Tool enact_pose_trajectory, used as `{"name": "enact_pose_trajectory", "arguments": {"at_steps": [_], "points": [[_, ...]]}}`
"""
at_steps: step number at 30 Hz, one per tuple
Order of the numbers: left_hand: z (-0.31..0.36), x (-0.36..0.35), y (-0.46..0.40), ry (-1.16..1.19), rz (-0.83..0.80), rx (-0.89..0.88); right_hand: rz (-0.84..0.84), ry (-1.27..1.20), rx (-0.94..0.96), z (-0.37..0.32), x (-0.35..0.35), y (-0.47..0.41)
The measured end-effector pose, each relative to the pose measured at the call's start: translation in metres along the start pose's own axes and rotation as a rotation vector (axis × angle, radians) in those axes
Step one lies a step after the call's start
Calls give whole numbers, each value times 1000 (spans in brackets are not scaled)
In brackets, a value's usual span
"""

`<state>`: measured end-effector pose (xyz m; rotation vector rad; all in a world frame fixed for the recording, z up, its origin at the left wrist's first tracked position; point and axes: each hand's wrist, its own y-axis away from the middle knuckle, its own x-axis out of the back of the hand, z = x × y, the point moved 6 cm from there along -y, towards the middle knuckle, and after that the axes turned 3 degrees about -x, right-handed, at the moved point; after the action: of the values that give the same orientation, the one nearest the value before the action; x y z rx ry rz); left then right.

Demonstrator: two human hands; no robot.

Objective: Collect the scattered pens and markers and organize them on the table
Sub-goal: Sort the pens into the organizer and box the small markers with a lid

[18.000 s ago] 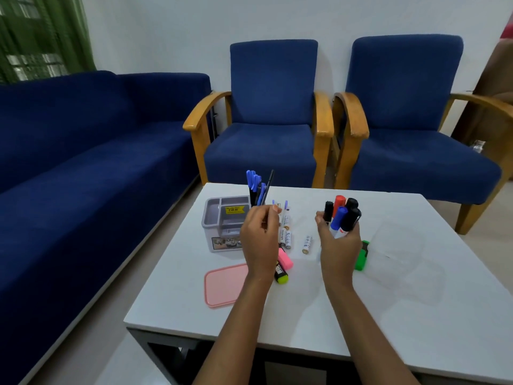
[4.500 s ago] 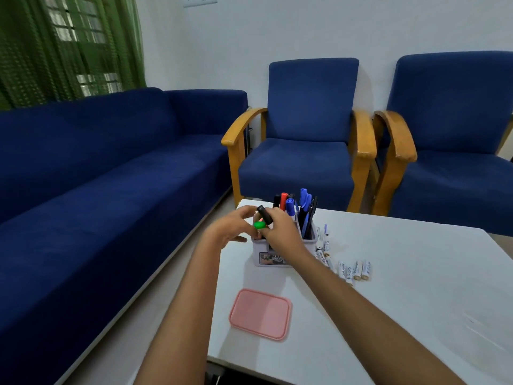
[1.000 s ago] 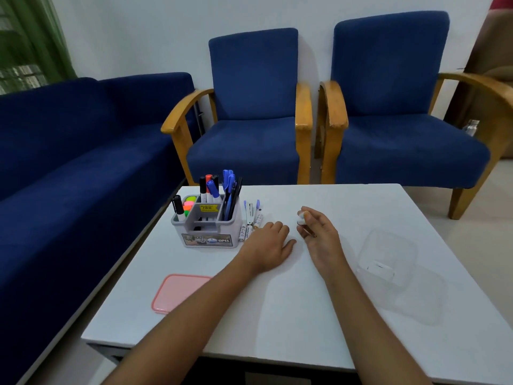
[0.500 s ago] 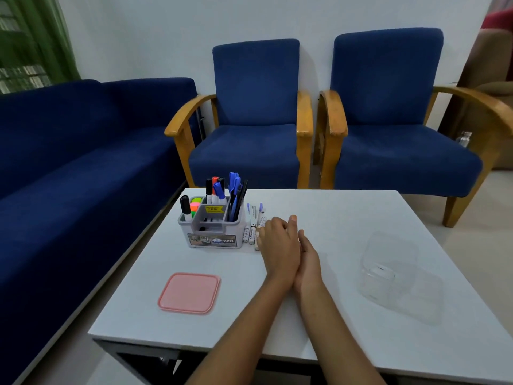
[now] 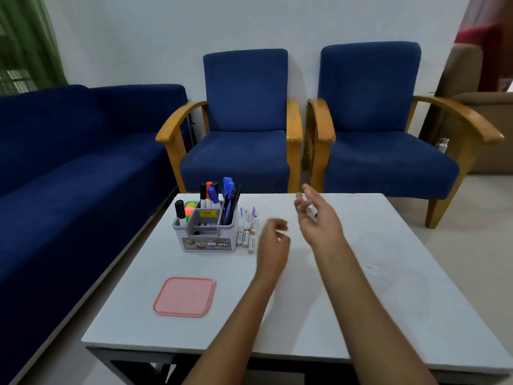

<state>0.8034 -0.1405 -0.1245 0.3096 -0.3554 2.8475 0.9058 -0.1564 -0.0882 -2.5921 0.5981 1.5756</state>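
Grey plastic makes up the compartmented desk organizer point(image 5: 206, 232) standing toward the far left of your white tabletop point(image 5: 347, 315). Black, red and blue capped markers point(image 5: 208, 193) stand upright in its back section, blue pens point(image 5: 229, 197) lean in the right-hand section, and pink, orange and green highlighters point(image 5: 189, 209) sit in the left one beside a black-capped marker point(image 5: 180, 209). Just beside the organizer's right wall, a few short white markers with purple tips point(image 5: 248, 230) lie flat on the tabletop in a loose row.

Your left hand point(image 5: 273, 240) hovers just right of that row with its fingers curled loosely inward; nothing shows in its grasp, though motion blur keeps the fingertips unclear. Your right hand point(image 5: 319, 218) is raised higher and farther back, palm turned toward you, fingers half open and bent around a small white marker with a purplish tip point(image 5: 311, 211) that rests against the fingers; blur hides how firmly it is pinched.

Near you on the left lies a pink square plastic lid point(image 5: 184, 296), flat and well apart from the organizer. To the right, a faint clear plastic container point(image 5: 373, 270) can barely be made out. Two blue armchairs with wooden arms point(image 5: 245, 118) stand beyond the tabletop
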Motion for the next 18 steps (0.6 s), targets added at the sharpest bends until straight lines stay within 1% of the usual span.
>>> {"name": "enact_pose_trajectory", "arguments": {"at_steps": [1, 2, 3, 4, 6, 8, 9, 12, 15, 16, 18], "points": [[-4, -19, 11, 3, -175, -14, 48, -8, 7, -17, -8, 0], [-7, -38, 24, -13, -312, -58, 63, 18, -17, -29, -16, 1], [-4, -54, 36, -46, -400, -126, 58, 88, -20, -38, -26, 6], [1, -67, 48, -93, -462, -197, 54, 191, -18, -46, -31, 9], [24, -86, 69, -197, -523, -332, 87, 358, -15, -57, -33, 13], [46, -100, 84, -301, -526, -413, 105, 450, -21, -63, -27, 14], [50, -104, 88, -324, -512, -398, 114, 477, -26, -65, -24, 15], [46, -99, 77, -314, -422, -270, 135, 479, -67, -64, -14, 16], [32, -72, 52, -441, -333, -285, 138, 501, -118, -62, -8, 16], [28, -60, 44, -476, -312, -288, 116, 583, -131, -63, -8, 16], [24, -33, 33, -484, -283, -282, 19, 871, -177, -60, -13, 15]]}}
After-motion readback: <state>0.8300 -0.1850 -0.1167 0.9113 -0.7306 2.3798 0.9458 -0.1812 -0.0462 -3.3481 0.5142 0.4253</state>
